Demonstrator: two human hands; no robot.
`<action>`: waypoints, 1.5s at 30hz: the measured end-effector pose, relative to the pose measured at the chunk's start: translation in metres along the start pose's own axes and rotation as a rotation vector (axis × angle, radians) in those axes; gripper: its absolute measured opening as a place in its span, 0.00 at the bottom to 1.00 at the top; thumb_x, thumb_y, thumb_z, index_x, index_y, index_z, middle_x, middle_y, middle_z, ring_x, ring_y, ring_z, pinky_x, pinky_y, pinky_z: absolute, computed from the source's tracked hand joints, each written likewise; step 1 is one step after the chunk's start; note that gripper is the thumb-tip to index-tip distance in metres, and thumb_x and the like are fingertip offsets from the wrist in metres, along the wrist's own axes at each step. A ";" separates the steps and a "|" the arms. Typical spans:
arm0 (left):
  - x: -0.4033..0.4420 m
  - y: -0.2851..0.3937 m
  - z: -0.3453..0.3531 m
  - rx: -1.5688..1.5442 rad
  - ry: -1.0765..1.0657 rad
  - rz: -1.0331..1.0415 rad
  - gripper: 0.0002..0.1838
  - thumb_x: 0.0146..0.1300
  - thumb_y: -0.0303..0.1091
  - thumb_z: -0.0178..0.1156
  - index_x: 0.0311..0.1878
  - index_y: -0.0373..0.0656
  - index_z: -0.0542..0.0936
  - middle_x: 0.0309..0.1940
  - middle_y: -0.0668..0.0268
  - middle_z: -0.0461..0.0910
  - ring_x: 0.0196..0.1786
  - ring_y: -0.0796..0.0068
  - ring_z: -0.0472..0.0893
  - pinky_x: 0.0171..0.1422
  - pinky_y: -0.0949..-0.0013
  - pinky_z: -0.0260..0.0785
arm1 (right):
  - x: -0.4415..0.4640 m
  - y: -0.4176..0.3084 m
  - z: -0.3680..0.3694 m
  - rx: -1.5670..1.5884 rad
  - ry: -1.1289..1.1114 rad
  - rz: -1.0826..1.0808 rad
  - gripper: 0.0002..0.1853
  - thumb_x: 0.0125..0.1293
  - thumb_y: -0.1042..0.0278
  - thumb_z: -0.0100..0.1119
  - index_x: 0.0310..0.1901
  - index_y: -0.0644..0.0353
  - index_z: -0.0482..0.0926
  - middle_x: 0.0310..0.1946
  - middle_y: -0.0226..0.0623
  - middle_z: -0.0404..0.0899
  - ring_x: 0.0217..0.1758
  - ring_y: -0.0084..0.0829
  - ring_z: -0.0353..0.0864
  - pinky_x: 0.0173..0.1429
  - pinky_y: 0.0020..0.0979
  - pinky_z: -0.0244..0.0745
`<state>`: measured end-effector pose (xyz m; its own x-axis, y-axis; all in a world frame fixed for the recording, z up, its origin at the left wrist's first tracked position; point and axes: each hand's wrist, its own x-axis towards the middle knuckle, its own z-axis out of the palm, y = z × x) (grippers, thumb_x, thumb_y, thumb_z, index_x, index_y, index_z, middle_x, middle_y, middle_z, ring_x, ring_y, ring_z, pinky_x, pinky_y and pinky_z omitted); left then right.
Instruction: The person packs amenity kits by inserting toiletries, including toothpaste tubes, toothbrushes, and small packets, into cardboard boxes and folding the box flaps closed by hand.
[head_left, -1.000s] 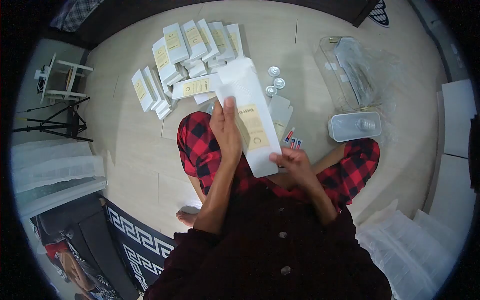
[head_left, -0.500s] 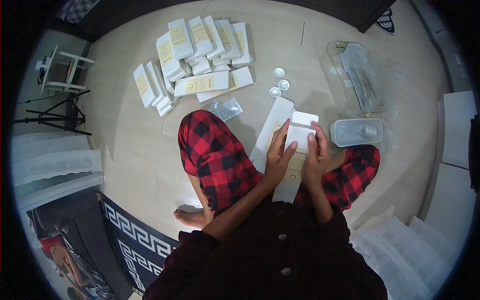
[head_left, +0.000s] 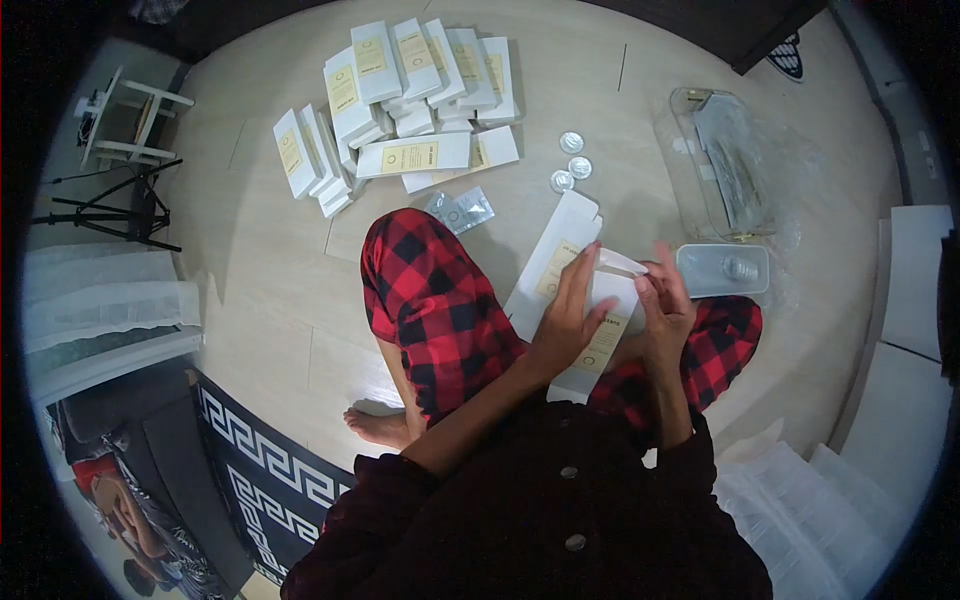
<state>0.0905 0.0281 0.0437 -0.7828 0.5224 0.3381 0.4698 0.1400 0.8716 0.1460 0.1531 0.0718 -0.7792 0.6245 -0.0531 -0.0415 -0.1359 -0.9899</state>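
Between my hands, tilted over my lap, is a long white box [head_left: 575,383] with a pale yellow label. Its top flap [head_left: 622,263] stands partly folded at the far end. My left hand [head_left: 563,325] grips the box along its left edge, fingers stretched up beside the flap and thumb over the front. My right hand [head_left: 668,318] pinches the flap's right corner between thumb and fingers; its fingertips are slightly blurred. Just left of it, a flattened white carton [head_left: 562,225] with a yellow label lies on the floor, partly behind my left hand.
A pile of labelled white boxes [head_left: 412,158] lies ahead on the left, with clear packets [head_left: 462,210] near my knee. Several round silver discs [head_left: 571,142] lie ahead. To the right are a translucent tub [head_left: 712,268] and a clear plastic bag [head_left: 735,160]. Another person [head_left: 130,515] reclines at lower left.
My right hand has moved from the box's side up to the flap, which now tilts toward the box's opening. The box leans further right, still in my left hand.
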 end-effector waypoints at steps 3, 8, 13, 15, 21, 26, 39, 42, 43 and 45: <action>-0.007 0.014 0.010 -0.014 -0.029 -0.102 0.49 0.47 0.31 0.67 0.68 0.32 0.47 0.64 0.47 0.56 0.66 0.48 0.59 0.67 0.57 0.56 | -0.002 0.003 -0.012 -0.349 -0.109 -0.163 0.09 0.60 0.78 0.57 0.42 0.66 0.80 0.41 0.41 0.77 0.47 0.29 0.75 0.53 0.28 0.69; -0.017 0.020 0.017 -0.010 -0.147 -0.259 0.54 0.42 0.32 0.70 0.68 0.34 0.44 0.64 0.47 0.56 0.67 0.48 0.58 0.67 0.57 0.56 | 0.001 -0.006 -0.022 -0.181 -0.271 -0.201 0.09 0.60 0.76 0.58 0.42 0.65 0.80 0.41 0.40 0.78 0.47 0.30 0.75 0.52 0.29 0.70; -0.020 0.017 0.022 -0.082 -0.027 -0.125 0.54 0.42 0.34 0.70 0.67 0.34 0.44 0.63 0.47 0.58 0.67 0.48 0.60 0.66 0.55 0.58 | 0.010 -0.022 -0.012 -0.151 -0.264 0.085 0.10 0.59 0.75 0.60 0.42 0.64 0.81 0.40 0.39 0.78 0.44 0.29 0.77 0.49 0.27 0.71; -0.020 0.019 0.017 -0.102 -0.061 -0.191 0.55 0.41 0.36 0.71 0.67 0.34 0.45 0.62 0.47 0.59 0.65 0.47 0.61 0.65 0.55 0.59 | 0.014 -0.030 -0.007 -0.172 -0.263 0.148 0.10 0.58 0.75 0.61 0.42 0.64 0.81 0.39 0.39 0.78 0.43 0.29 0.78 0.48 0.26 0.72; -0.020 0.019 0.015 -0.052 -0.109 -0.278 0.55 0.43 0.37 0.71 0.68 0.37 0.44 0.62 0.48 0.57 0.63 0.51 0.65 0.62 0.59 0.63 | 0.010 -0.025 -0.001 -0.637 -0.428 -0.303 0.10 0.54 0.76 0.63 0.40 0.64 0.82 0.40 0.41 0.80 0.43 0.30 0.80 0.48 0.26 0.74; -0.020 0.020 0.017 -0.054 -0.091 -0.291 0.56 0.40 0.37 0.72 0.68 0.39 0.45 0.56 0.49 0.61 0.59 0.50 0.67 0.59 0.58 0.66 | 0.014 -0.021 -0.007 -0.357 -0.407 0.144 0.11 0.55 0.75 0.64 0.41 0.63 0.82 0.39 0.42 0.82 0.43 0.27 0.80 0.48 0.26 0.73; -0.025 0.014 0.020 -0.011 -0.112 -0.296 0.55 0.42 0.46 0.72 0.67 0.36 0.48 0.59 0.45 0.59 0.56 0.45 0.69 0.49 0.56 0.71 | 0.019 -0.026 0.003 -0.352 -0.340 0.272 0.08 0.57 0.73 0.63 0.39 0.62 0.83 0.33 0.38 0.83 0.37 0.23 0.79 0.44 0.22 0.71; -0.023 0.014 0.019 -0.006 -0.026 -0.188 0.56 0.41 0.45 0.72 0.67 0.36 0.47 0.57 0.46 0.61 0.55 0.46 0.69 0.49 0.55 0.71 | 0.011 -0.022 0.008 -0.506 -0.335 0.062 0.08 0.58 0.73 0.61 0.40 0.63 0.83 0.34 0.40 0.82 0.37 0.29 0.81 0.47 0.24 0.72; -0.022 0.016 0.018 -0.006 -0.026 -0.189 0.56 0.41 0.45 0.72 0.67 0.36 0.47 0.57 0.46 0.61 0.55 0.46 0.69 0.49 0.55 0.71 | 0.006 -0.022 0.010 -0.594 -0.341 -0.084 0.09 0.58 0.73 0.60 0.42 0.62 0.82 0.37 0.41 0.82 0.39 0.31 0.81 0.47 0.26 0.73; -0.019 0.019 0.016 -0.049 -0.080 -0.341 0.55 0.42 0.32 0.70 0.68 0.37 0.43 0.54 0.47 0.61 0.56 0.45 0.67 0.57 0.56 0.66 | 0.003 -0.018 0.010 -0.680 -0.346 -0.232 0.10 0.59 0.74 0.60 0.43 0.62 0.81 0.40 0.42 0.81 0.41 0.34 0.81 0.48 0.28 0.73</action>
<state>0.1213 0.0344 0.0480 -0.8561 0.5167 -0.0028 0.1647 0.2780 0.9464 0.1382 0.1498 0.0909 -0.9519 0.2902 0.0980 0.0774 0.5374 -0.8398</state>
